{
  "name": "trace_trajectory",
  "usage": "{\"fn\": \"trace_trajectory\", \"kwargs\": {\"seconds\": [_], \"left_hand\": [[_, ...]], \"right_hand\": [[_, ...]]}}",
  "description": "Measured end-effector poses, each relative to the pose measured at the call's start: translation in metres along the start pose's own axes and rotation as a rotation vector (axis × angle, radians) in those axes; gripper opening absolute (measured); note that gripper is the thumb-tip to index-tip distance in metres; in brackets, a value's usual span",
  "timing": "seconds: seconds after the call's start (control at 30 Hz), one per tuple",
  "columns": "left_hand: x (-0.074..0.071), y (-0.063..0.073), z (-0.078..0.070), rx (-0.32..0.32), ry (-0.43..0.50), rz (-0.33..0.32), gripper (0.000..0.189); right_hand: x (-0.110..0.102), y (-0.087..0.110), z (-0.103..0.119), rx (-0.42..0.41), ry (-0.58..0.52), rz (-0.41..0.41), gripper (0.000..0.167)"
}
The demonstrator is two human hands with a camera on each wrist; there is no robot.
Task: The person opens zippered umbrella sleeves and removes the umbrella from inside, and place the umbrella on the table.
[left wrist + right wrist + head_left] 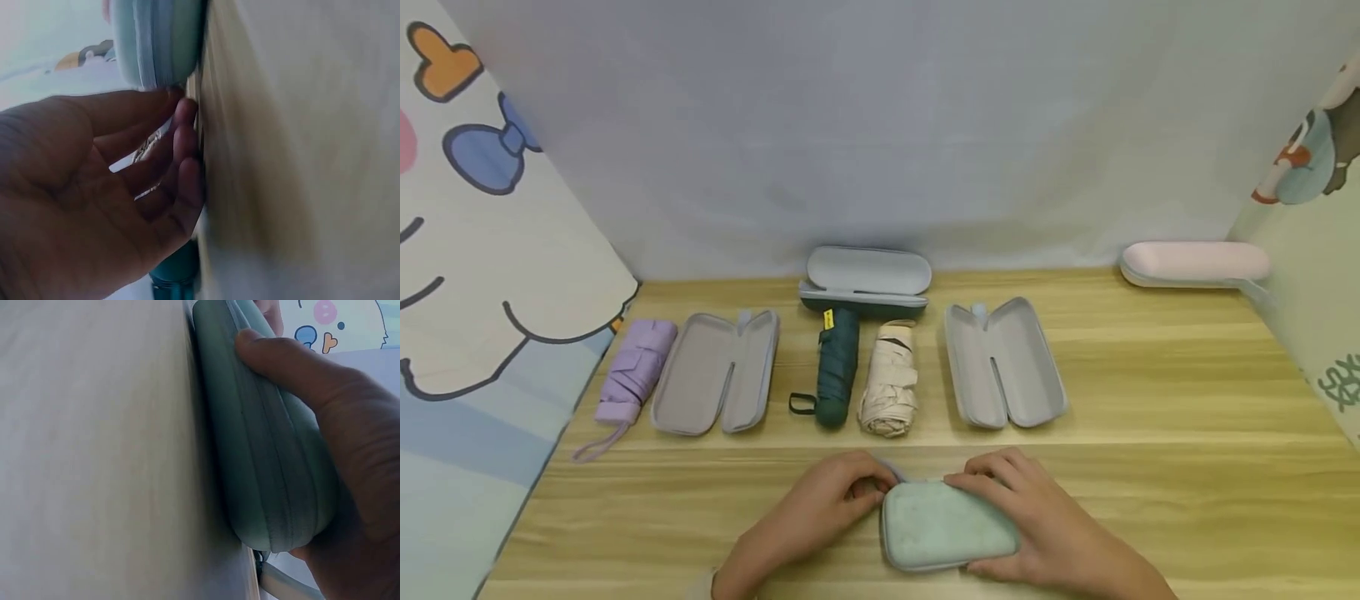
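Observation:
A closed mint green zip case lies flat on the wooden table near the front edge. My right hand grips its right end, fingers over the far edge and thumb at the near side; in the right wrist view the thumb presses beside the grey zipper band. At the far left corner, my left hand pinches with thumb and forefinger at the zipper end, next to a short grey strap. The fingertips hide the zipper pull. The left wrist view shows its other fingers curled against the table.
Behind the hands lie folded umbrellas: lavender, dark green and beige. Grey-lined cases stand open at left and right. An open dark green case sits against the back wall, a closed pink case at back right.

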State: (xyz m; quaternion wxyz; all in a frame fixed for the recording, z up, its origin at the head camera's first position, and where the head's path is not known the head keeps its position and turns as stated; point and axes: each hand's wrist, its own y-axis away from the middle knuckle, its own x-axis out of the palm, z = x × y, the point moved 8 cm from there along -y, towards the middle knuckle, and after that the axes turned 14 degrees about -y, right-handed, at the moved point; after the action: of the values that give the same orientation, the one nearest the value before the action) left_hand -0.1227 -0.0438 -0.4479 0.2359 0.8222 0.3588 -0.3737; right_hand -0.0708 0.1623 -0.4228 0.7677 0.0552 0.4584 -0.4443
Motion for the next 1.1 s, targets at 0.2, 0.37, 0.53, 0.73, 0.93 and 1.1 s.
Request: {"fn": "trace_trajectory", "kwargs": {"seconds": [0.2, 0.37, 0.53, 0.73, 0.93, 1.1], "left_hand": [[0.0, -0.006, -0.004, 0.072, -0.109, 0.061, 0.02], [0.0, -0.01, -0.008, 0.203, -0.187, 0.081, 0.025], [-0.001, -0.012, -0.005, 0.262, -0.175, 0.085, 0.023], [0.001, -0.014, -0.001, 0.308, -0.166, 0.07, 0.021], [0.001, -0.014, -0.004, 0.215, -0.156, 0.089, 0.01], [0.006, -0.014, -0.002, 0.186, -0.187, 0.067, 0.006]], "right_hand": [[0.0, 0.0, 0.0, 0.001, 0.01, -0.006, 0.084], [0.0, 0.0, -0.001, -0.006, 0.011, -0.011, 0.084], [0.0, -0.001, 0.0, -0.036, 0.017, -0.029, 0.086], [-0.001, 0.0, -0.002, -0.006, 0.026, -0.02, 0.086], [0.002, 0.001, -0.004, 0.041, 0.008, 0.019, 0.083], [0.004, 0.002, -0.005, 0.072, -0.003, 0.038, 0.083]]}}
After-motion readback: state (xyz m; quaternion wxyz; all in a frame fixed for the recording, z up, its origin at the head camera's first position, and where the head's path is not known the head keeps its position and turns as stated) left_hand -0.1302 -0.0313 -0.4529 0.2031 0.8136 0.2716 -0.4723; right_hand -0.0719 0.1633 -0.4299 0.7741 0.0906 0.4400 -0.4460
